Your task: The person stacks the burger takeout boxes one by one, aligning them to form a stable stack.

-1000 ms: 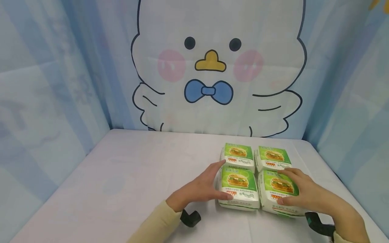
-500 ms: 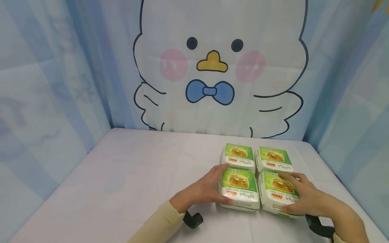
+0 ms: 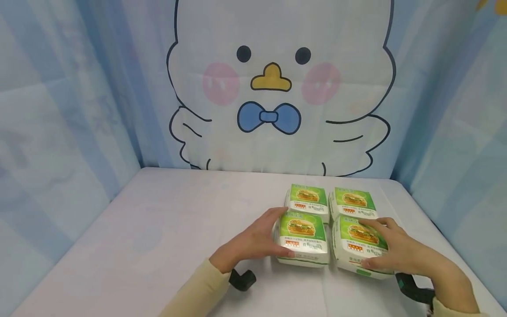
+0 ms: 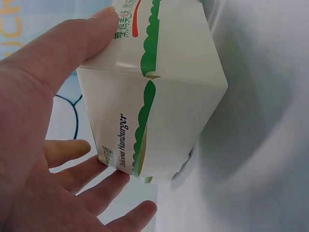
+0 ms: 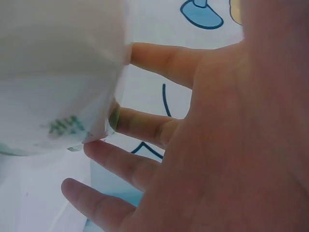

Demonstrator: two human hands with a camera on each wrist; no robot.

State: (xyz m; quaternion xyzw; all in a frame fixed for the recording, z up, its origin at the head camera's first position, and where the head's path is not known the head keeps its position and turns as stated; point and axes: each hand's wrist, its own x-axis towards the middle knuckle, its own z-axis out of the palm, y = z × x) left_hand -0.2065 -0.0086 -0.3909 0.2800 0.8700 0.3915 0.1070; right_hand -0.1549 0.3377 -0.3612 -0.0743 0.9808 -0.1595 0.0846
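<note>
Two green-and-white hamburger boxes are held at the front of a group. My left hand [image 3: 253,240] grips the front-left hamburger box [image 3: 304,237], thumb on its near side and fingers at its far side. Printed "Delicious Hamburger" shows on this carton's side [image 4: 120,116] in the left wrist view. With thumb near and fingers far, my right hand [image 3: 412,253] holds the front-right hamburger box [image 3: 356,246], which sits slightly askew. In the right wrist view, fingertips touch the edge of that white carton [image 5: 58,72]; the thumb is out of that view.
Just behind stand two more hamburger boxes, a back-left box [image 3: 309,200] and a back-right box [image 3: 353,203]. All are on the right part of a white-covered table [image 3: 178,229]. A printed curtain [image 3: 269,145] closes off the back and both sides.
The front-left box has shifted left and slightly up with my left hand, widening the gap between the front boxes. The front-right box has tilted or risen a little. The view has shifted slightly.
</note>
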